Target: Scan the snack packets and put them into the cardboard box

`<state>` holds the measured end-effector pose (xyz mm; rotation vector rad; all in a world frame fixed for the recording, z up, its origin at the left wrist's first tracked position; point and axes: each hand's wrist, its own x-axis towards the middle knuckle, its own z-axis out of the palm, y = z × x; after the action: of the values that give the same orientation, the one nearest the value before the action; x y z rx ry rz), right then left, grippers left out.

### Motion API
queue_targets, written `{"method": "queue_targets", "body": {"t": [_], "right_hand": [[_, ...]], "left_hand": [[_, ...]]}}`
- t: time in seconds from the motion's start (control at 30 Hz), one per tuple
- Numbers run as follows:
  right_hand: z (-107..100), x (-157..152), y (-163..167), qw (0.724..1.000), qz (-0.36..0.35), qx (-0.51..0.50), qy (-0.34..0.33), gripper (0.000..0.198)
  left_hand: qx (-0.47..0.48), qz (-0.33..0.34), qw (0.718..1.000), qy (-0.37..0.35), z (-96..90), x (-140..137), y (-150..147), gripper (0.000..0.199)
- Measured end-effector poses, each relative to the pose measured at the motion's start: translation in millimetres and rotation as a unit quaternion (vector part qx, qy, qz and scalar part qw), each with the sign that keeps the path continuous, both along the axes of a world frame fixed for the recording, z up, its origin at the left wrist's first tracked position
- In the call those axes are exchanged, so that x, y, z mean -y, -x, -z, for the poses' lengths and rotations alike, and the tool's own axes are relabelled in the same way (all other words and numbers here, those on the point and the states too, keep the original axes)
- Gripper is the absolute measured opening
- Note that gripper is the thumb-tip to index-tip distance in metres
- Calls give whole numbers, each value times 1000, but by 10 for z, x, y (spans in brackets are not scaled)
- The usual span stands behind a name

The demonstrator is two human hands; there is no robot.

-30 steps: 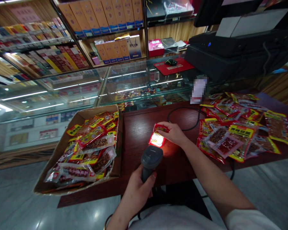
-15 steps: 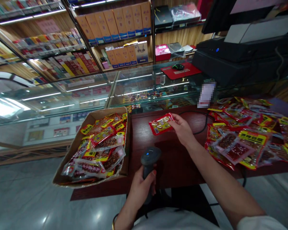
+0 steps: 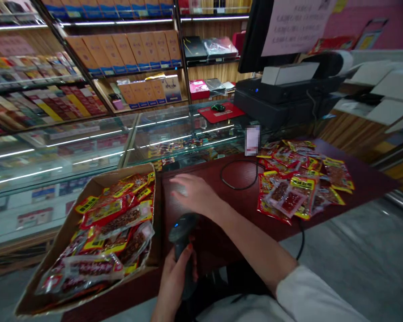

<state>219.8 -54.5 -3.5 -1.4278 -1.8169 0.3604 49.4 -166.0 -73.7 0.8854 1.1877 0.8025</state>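
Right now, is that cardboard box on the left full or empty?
Full. The open cardboard box is heaped with red and yellow snack packets nearly to its rim. The right hand hovers beside it, empty.

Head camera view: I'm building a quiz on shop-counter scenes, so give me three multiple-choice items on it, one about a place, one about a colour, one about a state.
1. Where does the cardboard box of snack packets sit?
A. at the left end of the table
B. on the glass counter
C. on the floor

2. What colour is the mouse mat on the glass counter?
A. blue
B. red
C. green

3. What is the left hand doing?
A. lying flat on the table
B. gripping the handle of the barcode scanner
C. pinching a snack packet

Answers:
1. A: the box rests on the left edge of the dark wooden table.
2. B: the mat under the mouse is red.
3. B: its fingers wrap around the scanner's handle, while the right hand, blurred, hovers over the table beside the box.
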Motion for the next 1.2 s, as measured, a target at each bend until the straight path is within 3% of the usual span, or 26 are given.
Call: {"method": "queue_targets", "body": {"t": [0.07,0.17,0.23,0.3,0.4,0.47,0.53,0.63,0.73,0.8,0.87,0.97,1.03,1.2], "right_hand": [[175,387,-586,987,144,65,24,37],[385,989,-1471,915,340,177,126,45],[479,1315,-1915,855,425,236,181,56],[545,1516,-2185,824,452,261,220,71],[595,1576,-2310,821,436,262,260,81],[597,1526,-2277,832,429,251,245,81],[580,1476,-2195,855,435,213,186,82],[546,1439,-2012,881,463,65,72,77],[506,1347,-1777,910,402,-101,-22,45],[462,1194,-1614,936,295,-178,-68,19],[407,968,-1465,947,197,-240,-83,7],[354,585,-1304,947,85,-306,-44,7],[381,379,-1244,946,23,-323,22,14],[643,196,-1213,915,-18,-375,146,39]], "left_hand": [[0,12,1000,6,47,-19,7,56],[-9,34,999,16,110,-60,7,58],[-17,37,999,16,130,-82,3,58],[-23,36,999,14,128,-95,-3,58],[-29,33,999,16,104,-100,-13,59],[-30,27,999,19,92,-95,-21,60],[-29,13,999,19,92,-86,-28,60],[-26,-2,1000,16,107,-73,-29,60],[-27,-2,999,21,106,-70,-29,63],[-32,1,999,20,81,-71,-37,65],[-34,6,999,19,39,-72,-52,65],[-35,4,999,18,-24,-74,-83,65],[-37,-7,999,17,-50,-76,-102,67],[-36,-21,999,17,-38,-70,-125,67]]}}
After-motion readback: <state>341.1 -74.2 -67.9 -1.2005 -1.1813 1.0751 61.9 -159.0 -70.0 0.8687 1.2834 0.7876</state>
